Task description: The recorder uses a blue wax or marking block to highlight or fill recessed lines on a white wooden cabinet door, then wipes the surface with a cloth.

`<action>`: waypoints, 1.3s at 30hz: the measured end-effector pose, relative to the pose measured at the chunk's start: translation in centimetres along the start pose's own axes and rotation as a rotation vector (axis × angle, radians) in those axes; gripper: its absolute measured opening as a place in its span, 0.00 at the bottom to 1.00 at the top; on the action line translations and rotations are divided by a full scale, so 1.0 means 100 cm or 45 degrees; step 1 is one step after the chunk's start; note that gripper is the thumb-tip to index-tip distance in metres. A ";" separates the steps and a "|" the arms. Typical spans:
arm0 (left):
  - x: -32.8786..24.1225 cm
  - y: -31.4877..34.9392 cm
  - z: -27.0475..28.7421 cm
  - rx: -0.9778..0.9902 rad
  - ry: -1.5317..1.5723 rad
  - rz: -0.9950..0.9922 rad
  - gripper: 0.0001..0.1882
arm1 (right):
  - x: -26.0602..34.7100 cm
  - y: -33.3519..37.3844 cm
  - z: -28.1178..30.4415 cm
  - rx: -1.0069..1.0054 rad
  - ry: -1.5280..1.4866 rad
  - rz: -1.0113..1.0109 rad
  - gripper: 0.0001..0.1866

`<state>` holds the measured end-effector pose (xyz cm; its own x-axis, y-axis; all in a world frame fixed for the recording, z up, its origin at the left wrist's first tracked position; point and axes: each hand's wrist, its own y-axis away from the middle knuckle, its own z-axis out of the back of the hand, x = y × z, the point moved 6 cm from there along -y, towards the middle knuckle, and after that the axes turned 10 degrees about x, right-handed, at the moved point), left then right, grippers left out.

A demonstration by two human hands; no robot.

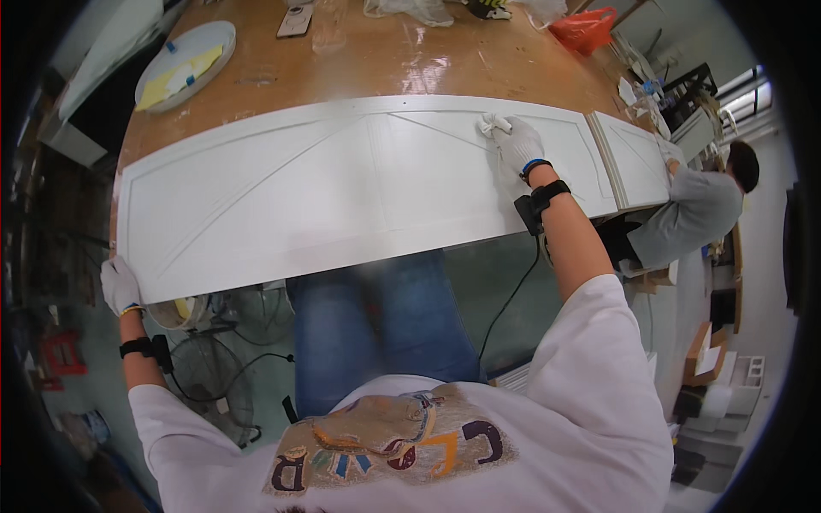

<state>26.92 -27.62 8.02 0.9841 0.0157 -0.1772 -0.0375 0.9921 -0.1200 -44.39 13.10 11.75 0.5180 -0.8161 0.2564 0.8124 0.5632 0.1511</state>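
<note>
A long white panel [291, 201] with raised border strips and diagonal lines lies across the table before me. My right hand [523, 145], in a white glove, is over the panel's right part. Its fingers are closed on a crumpled white cloth [494, 126], which touches the surface near the upper diagonal line. At the panel's near left corner is my left hand [120, 285], also gloved, with its fingers closed round the edge. Part of those fingers is hidden by the corner.
The brown table [385, 64] carries a white plate [224, 64] with a yellow cloth, a phone [295, 21] and a red plastic bag [584, 31]. To the right, another person [697, 214] works at a second white panel [633, 162]. A floor fan [205, 376] stands below left.
</note>
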 end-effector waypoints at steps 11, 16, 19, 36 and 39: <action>0.057 0.071 0.001 -0.212 0.817 -0.008 0.26 | -0.155 0.055 0.008 -0.286 -1.875 -0.057 0.21; -0.026 0.183 -0.030 0.406 2.169 0.531 0.29 | -0.191 0.052 0.046 -0.675 -1.246 -0.213 0.21; -0.098 0.216 -0.032 0.717 2.158 0.471 0.27 | -0.136 0.028 0.027 -0.291 -0.779 -0.023 0.22; -0.107 0.201 -0.054 0.634 2.012 0.440 0.21 | 0.008 0.026 0.004 0.227 0.128 0.166 0.15; -0.097 0.192 -0.065 0.708 2.108 0.398 0.21 | 0.012 0.011 -0.005 0.227 0.203 0.105 0.16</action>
<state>15.57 -9.52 1.08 -0.2493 0.4128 -0.8760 0.2324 0.9037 0.3597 -42.72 12.68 11.74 0.6278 -0.7686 0.1231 0.7129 0.6312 0.3055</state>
